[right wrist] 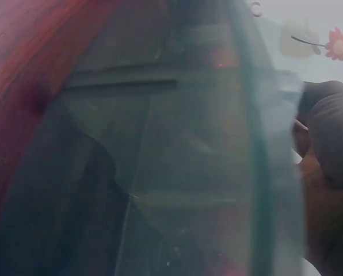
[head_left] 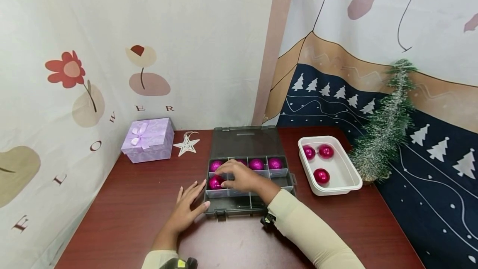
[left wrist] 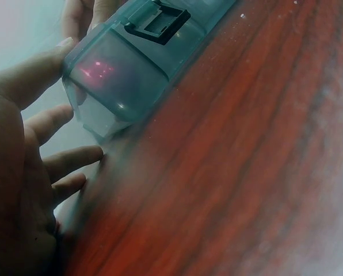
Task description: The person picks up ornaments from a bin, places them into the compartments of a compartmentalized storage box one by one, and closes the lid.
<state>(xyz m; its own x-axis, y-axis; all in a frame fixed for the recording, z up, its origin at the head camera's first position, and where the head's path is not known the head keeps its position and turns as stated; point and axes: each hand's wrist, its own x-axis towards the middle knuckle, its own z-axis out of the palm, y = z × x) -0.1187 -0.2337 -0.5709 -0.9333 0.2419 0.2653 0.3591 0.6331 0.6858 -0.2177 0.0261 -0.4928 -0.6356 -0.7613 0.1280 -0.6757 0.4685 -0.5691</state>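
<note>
In the head view a dark translucent divider box (head_left: pixel 233 211) lies with its lid raised at the back. Glittery magenta Christmas balls (head_left: pixel 275 163) sit in its back row. A shiny magenta ball (head_left: pixel 215 183) rests in the leftmost middle-row compartment. My right hand (head_left: pixel 242 177) reaches over the box from the right, thumb and index finger apart at the top and right edge of that ball. My left hand (head_left: pixel 183 211) lies at the box's front left corner, fingers spread. In the left wrist view its thumb (left wrist: pixel 36 75) touches the box's edge.
A white tray (head_left: pixel 330 190) with three shiny magenta balls (head_left: pixel 321 176) stands to the right. Behind it is a small artificial tree (head_left: pixel 388 128). At the back left are a lilac gift box (head_left: pixel 149 140) and a white star ornament (head_left: pixel 186 145).
</note>
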